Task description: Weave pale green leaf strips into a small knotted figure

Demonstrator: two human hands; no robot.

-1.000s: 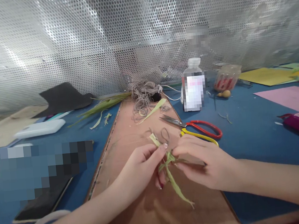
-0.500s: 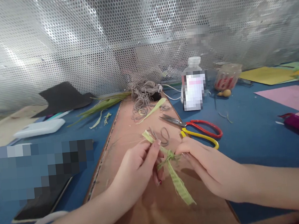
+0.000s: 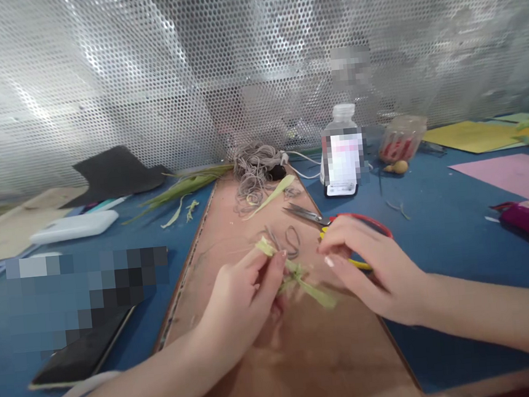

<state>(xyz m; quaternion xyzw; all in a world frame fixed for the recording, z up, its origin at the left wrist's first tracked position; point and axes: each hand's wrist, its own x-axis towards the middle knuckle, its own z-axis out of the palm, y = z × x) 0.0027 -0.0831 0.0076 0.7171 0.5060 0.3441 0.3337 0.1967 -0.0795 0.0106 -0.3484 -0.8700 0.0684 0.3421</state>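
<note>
My left hand pinches a knotted strip of pale green husk between thumb and fingers. One short end pokes up past the fingertips, and the other hangs to the right, slightly blurred. My right hand is apart from the husk, over the handles of the scissors. Its thumb and index finger are spread, with nothing visible between them. The scissors have one red and one yellow handle, partly hidden by that hand. Just beyond the husk lies a loose loop of grey cord.
A wooden board runs down the blue table. On its far end sit a tangle of grey cord and a husk piece. A bottle and a jar stand behind, before a perforated metal panel.
My right hand has let go of the husk and moved up and right, over the scissors' handles. The husk's hanging end has swung up and to the right. My left hand keeps its pinch.
</note>
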